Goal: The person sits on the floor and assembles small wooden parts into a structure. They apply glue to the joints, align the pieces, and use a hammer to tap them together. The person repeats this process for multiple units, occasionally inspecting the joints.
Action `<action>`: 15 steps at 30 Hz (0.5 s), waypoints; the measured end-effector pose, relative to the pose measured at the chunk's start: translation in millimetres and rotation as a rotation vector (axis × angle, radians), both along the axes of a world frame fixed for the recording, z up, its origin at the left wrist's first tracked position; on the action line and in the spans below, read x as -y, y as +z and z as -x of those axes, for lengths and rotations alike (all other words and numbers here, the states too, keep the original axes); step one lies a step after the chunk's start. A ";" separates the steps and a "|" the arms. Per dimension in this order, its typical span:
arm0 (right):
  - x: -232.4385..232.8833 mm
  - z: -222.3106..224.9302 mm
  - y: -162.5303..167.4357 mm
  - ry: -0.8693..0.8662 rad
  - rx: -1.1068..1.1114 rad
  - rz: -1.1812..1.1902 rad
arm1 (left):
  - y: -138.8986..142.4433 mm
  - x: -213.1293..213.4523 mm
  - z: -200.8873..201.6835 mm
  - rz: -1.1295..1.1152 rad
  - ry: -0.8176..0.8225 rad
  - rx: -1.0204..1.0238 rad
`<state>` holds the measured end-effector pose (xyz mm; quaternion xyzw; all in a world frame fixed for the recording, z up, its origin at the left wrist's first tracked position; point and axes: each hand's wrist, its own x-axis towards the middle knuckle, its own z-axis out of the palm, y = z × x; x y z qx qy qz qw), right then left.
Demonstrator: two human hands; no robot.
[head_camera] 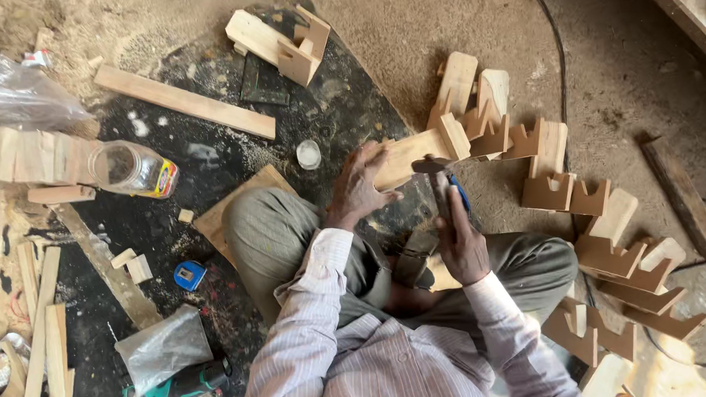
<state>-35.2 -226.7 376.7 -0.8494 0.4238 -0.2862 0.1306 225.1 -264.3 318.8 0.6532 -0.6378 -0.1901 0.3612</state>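
Dusty workshop floor (409, 29), sawdust-strewn, with a dark mat (224, 156) spread under a seated, cross-legged figure in a striped shirt and grey trousers. Left hand (358, 186) with fingers (375, 152) curled over and clamped on a pale wooden piece (414, 154), a short board with a cross-block at its far end, held up just above the knees. Right hand (460, 241) with fingers closed round the handle of a hammer (439, 179), its head resting at the near edge of the wooden piece (touching or a hair off, hard to tell); a bit of blue showing beside the handle. Outward to the right, a curving row of notched wooden brackets (563, 189), some pale, some brown, running from beyond the hands down past the right knee to the lower edge of the view. Just beyond the left hand, a small white lid (309, 153) on the mat. Under the left knee, a flat square board (234, 208). Farther left, a clear plastic jar (133, 168) lying on its side, a long wooden strip (184, 101), small offcuts and a blue tape measure (189, 275). Near the bottom left, a crumpled plastic bag (165, 346) beside a green power drill (179, 386). At the top, another assembled wooden bracket (283, 43). Along the left edge, stacked wooden slats (33, 331).
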 end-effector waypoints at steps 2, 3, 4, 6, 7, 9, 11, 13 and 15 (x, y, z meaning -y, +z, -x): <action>2.2 0.1 -7.6 -0.053 0.142 -0.100 | 2.5 4.2 0.1 0.062 0.014 0.024; 0.1 2.2 -11.0 -0.097 0.234 -0.253 | 4.4 6.0 1.2 0.063 0.015 0.005; -0.6 3.7 -15.0 -0.137 0.322 -0.412 | 6.9 7.3 2.2 0.060 0.017 -0.019; -1.0 8.1 -22.8 -0.140 0.528 -0.502 | 13.3 9.2 3.7 0.081 0.024 -0.077; 0.5 11.2 -26.6 -0.142 0.629 -0.544 | 17.5 9.4 2.5 0.107 0.031 -0.110; 5.1 18.7 -36.0 -0.212 0.614 -0.667 | 26.1 9.4 -4.1 0.111 0.065 -0.167; 12.6 28.3 -47.8 -0.270 0.593 -0.791 | 34.4 7.3 -15.5 0.059 0.125 -0.223; 24.5 35.5 -62.8 -0.312 0.569 -0.919 | 41.4 4.8 -32.2 0.039 0.208 -0.272; 40.0 38.5 -77.5 -0.328 0.500 -0.994 | 46.3 6.0 -48.7 0.058 0.283 -0.336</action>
